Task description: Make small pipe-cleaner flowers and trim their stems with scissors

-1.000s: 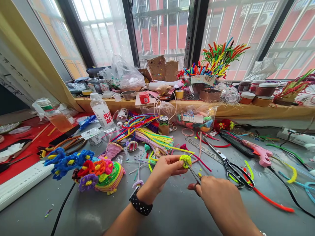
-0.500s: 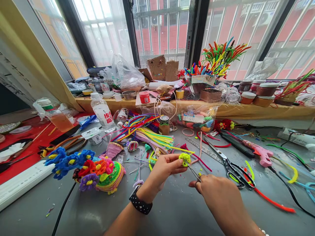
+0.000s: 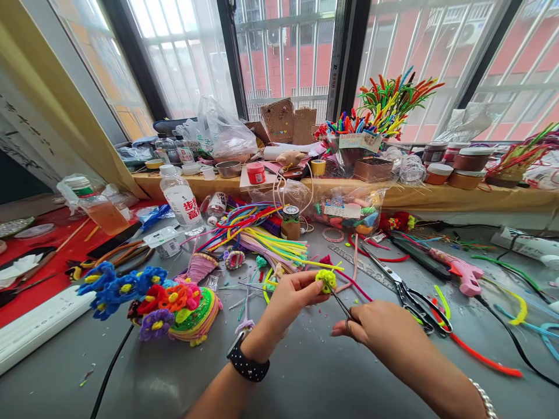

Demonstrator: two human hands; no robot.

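- Change: compared with half a second ago, the right hand (image 3: 379, 326) sits at a different angle, its forearm slants more and the bracelet (image 3: 483, 398) shows more fully; the yellow-green fuzzy piece (image 3: 325, 280) has shifted slightly left.
- Meaning: this appears to be a change in the tool's angle rather than a finished step, since tool and piece still meet.
- Landmark: the large black-handled scissors (image 3: 398, 284) lie on the grey tabletop (image 3: 314, 372); all places are given from them. The piece is held up to their left, apart from them.
- Left hand (image 3: 293, 299): thumb and fingers pinch the piece; it is left of the landmark.
- Right hand: fingers curl around the grip of a slim metal tool (image 3: 340, 304), probably small scissors, whose tips reach the piece's lower right side. How far its blades are parted cannot be told. The hand overlaps the landmark's handles in view; contact is unclear.
- Surroundings: the flowered ornament (image 3: 196, 314) stands well left of the landmark.
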